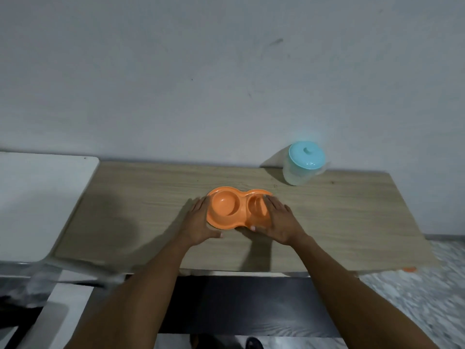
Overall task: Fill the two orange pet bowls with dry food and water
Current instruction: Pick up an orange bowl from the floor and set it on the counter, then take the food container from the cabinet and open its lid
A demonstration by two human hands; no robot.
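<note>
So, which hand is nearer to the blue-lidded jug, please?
Right. The right hand lies on the right end of the orange bowl, the jug standing behind it to the right; the left hand lies at the bowl's left end, farther off.

One wide-angle camera, worn on the person's head, looks forward and down across the desk [352,210] from its near edge and faces the grey wall [226,71] behind it. The wall fills the upper half and the desk spans the middle, near enough that the left arm [141,285] and right arm [334,280] enter from the bottom edge. The floor [415,298] shows at lower right
</note>
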